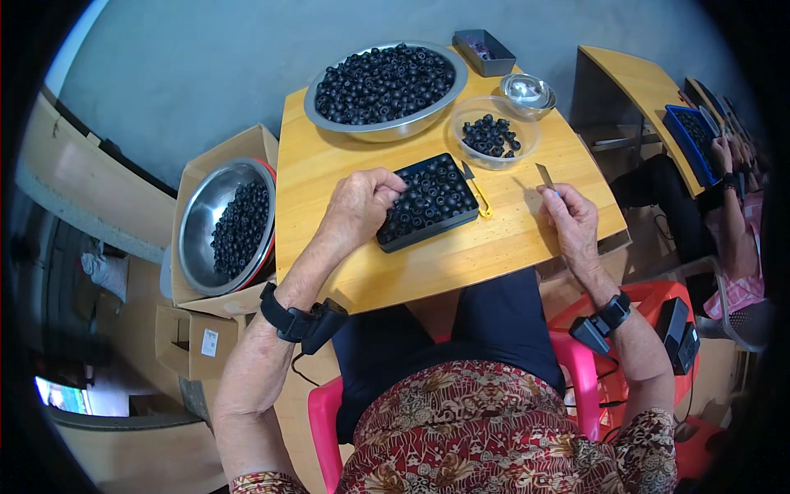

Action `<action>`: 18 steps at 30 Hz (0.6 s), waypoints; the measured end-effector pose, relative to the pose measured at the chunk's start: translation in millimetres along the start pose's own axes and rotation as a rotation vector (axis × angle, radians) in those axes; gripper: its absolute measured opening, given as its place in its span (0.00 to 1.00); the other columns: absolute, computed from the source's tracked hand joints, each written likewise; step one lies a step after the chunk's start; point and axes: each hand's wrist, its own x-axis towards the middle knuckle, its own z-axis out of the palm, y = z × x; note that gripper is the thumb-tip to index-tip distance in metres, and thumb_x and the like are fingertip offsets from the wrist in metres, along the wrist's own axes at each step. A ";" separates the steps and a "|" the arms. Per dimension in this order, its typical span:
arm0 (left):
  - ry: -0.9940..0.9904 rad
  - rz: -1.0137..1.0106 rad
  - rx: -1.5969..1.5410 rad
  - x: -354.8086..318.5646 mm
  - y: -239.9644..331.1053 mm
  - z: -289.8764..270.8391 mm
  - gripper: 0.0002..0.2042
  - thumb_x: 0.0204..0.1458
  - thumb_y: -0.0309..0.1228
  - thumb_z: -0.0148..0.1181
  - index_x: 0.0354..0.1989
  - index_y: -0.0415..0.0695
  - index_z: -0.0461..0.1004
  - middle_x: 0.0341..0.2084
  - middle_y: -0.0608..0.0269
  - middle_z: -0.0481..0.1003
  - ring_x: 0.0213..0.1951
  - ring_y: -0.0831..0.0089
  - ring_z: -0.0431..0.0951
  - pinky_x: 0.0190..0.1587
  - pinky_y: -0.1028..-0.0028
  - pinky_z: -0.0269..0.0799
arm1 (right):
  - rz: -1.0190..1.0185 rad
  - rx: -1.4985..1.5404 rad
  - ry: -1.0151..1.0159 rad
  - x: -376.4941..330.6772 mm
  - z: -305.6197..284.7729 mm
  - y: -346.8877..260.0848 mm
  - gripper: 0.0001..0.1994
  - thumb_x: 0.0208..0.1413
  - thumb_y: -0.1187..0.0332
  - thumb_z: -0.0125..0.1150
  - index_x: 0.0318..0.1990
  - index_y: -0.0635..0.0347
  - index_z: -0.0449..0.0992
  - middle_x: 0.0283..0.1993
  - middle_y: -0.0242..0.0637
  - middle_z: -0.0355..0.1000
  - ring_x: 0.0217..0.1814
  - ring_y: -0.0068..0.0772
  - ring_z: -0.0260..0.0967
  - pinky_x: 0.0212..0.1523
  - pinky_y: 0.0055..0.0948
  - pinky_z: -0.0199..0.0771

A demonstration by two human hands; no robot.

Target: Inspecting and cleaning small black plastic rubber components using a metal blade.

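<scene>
Grey-blue wall [206, 82] bounded the far side of a yellow wood-grain table [329, 280]. Black parts [424, 193] filled a shallow rectangular black tray [432, 234] at the table's near centre. Each part was small, rounded and barrel-like, with a smooth, faintly glossy surface; circular openings showed in many, facing various directions. The left hand [362, 198] was positioned over the tray's left edge, fingers curled and thumb drawn close to the index finger; whether a part was gripped between them could not be determined. The right hand [573, 218], above the table to the right of the tray, pinched a thin flat blade [544, 174] between thumb and fingers, tip directed toward the far side. A yellow-handled knife [483, 198] lay just beside the tray's right side, and beyond it a clear plastic bowl [525, 133] contained loose parts of the same type. A large metal bowl [403, 130], heaped with similar parts, occupied the table's far left.
</scene>
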 end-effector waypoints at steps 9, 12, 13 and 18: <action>0.033 -0.085 -0.077 0.1 -5.0 -12.4 0.08 0.54 0.21 0.53 0.40 0.35 0.75 0.32 0.61 0.76 0.35 0.78 0.75 0.41 0.76 0.72 | 0.025 0.028 0.014 -1.9 0.6 -5.6 0.10 0.60 0.65 0.56 0.39 0.65 0.77 0.26 0.25 0.70 0.30 0.14 0.62 0.32 0.17 0.63; 0.108 0.066 0.148 -5.0 -8.8 -0.8 0.08 0.54 0.21 0.54 0.41 0.35 0.75 0.31 0.62 0.76 0.35 0.78 0.75 0.41 0.76 0.72 | 0.009 0.028 0.011 -1.5 0.9 -3.5 0.11 0.60 0.65 0.56 0.38 0.65 0.77 0.26 0.25 0.70 0.30 0.13 0.62 0.32 0.17 0.62; 0.110 0.066 0.148 -5.3 -8.7 2.3 0.08 0.54 0.21 0.54 0.41 0.35 0.75 0.31 0.62 0.76 0.35 0.78 0.75 0.41 0.76 0.72 | 0.005 0.023 0.009 -1.4 1.8 -3.8 0.11 0.60 0.65 0.56 0.38 0.65 0.77 0.26 0.25 0.70 0.30 0.13 0.62 0.32 0.17 0.62; 0.110 -0.046 -0.330 -0.2 -10.9 10.0 0.08 0.53 0.22 0.55 0.41 0.39 0.77 0.27 0.61 0.77 0.32 0.76 0.76 0.40 0.74 0.72 | 0.003 0.005 0.007 -1.3 1.7 -1.6 0.11 0.60 0.65 0.56 0.39 0.64 0.77 0.26 0.25 0.70 0.30 0.14 0.62 0.32 0.17 0.62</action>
